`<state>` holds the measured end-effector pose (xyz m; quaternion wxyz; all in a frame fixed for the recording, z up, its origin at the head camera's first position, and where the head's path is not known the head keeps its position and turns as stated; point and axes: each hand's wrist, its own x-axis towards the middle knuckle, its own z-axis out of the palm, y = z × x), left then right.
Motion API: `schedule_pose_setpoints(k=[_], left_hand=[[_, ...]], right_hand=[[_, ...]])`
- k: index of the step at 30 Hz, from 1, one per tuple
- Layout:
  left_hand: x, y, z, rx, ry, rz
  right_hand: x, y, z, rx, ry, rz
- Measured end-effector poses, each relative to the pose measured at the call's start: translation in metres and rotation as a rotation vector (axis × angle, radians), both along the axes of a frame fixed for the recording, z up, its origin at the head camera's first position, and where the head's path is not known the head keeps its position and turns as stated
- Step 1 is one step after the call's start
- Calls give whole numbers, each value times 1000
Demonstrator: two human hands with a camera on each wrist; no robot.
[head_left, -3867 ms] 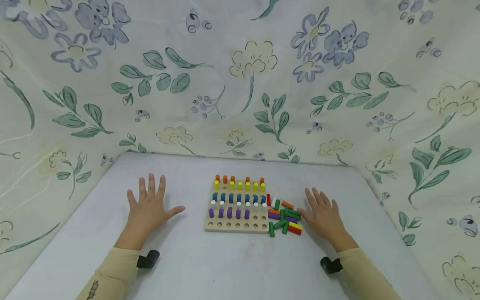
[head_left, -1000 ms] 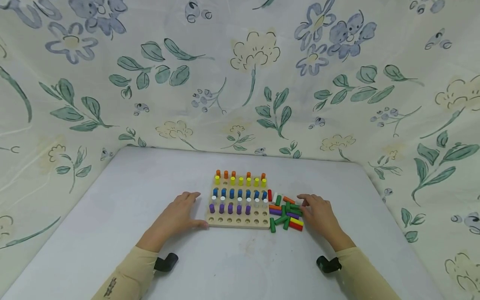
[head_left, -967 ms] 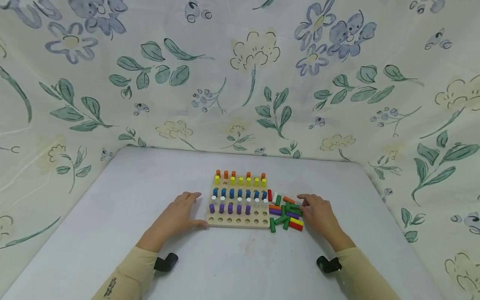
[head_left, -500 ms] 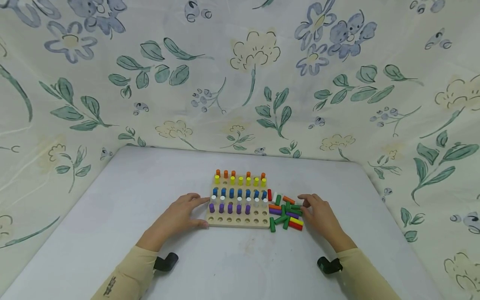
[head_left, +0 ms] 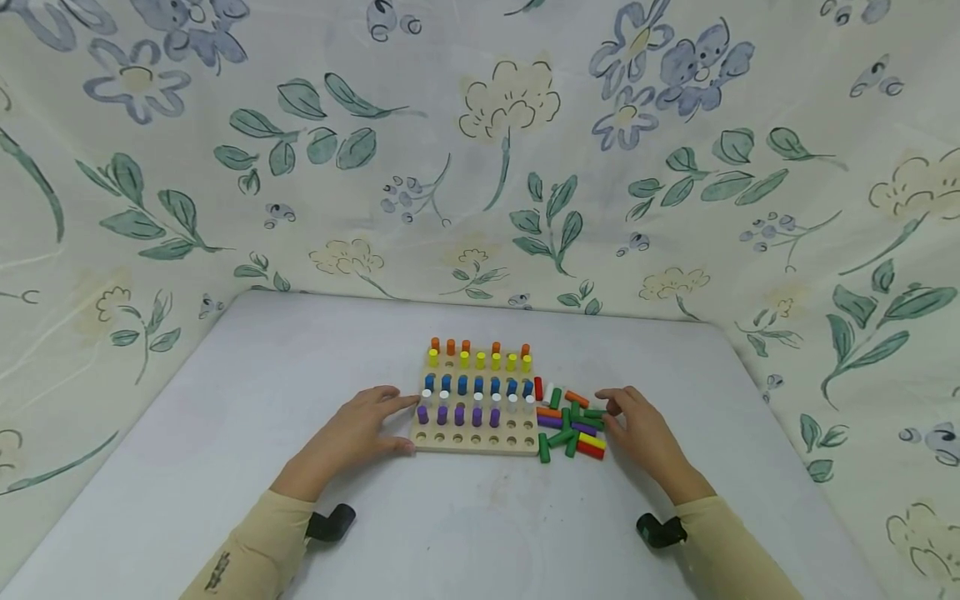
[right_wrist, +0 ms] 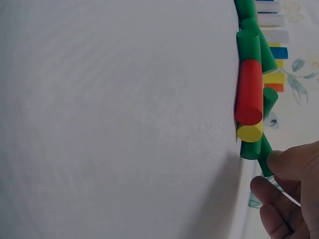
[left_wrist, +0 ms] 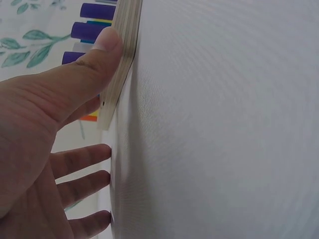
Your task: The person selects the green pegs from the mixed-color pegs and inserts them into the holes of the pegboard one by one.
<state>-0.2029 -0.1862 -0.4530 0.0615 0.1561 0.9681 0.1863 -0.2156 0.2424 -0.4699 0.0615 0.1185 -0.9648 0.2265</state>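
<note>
A wooden pegboard (head_left: 476,441) stands mid-table with rows of orange, yellow, blue, white and purple pegs; the front row of holes is bare. My left hand (head_left: 358,425) holds its near left corner, the thumb on the front edge and the index finger at the left side. In the left wrist view the other fingers (left_wrist: 84,188) extend with their tips at the tabletop. My right hand (head_left: 636,427) is at the right of the loose pegs, thumb and index finger pinching the end of a green peg (right_wrist: 265,162). The finger contact behind that peg is partly hidden.
Loose pegs lie heaped against the board's right side: several green pegs (head_left: 561,438), a red peg (head_left: 591,451), a yellow peg (head_left: 592,442), and orange, purple and white ones. The white table (head_left: 480,533) meets a floral cloth (head_left: 480,208) at its far edge.
From wide apart and spread, both hands have come inward to the board and the pegs. The left index finger has since stretched to the board's side. The right-hand green peg has shifted slightly.
</note>
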Motion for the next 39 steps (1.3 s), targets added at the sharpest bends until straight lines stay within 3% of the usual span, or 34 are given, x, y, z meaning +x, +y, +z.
schedule_pose_setpoints(k=[15, 39], left_hand=[[-2, -4, -4, -33, -18, 5], [-4, -3, -4, -37, -64, 8]], right_hand=[[-2, 1, 5, 18, 60, 18], [-1, -2, 3, -43, 61, 17]])
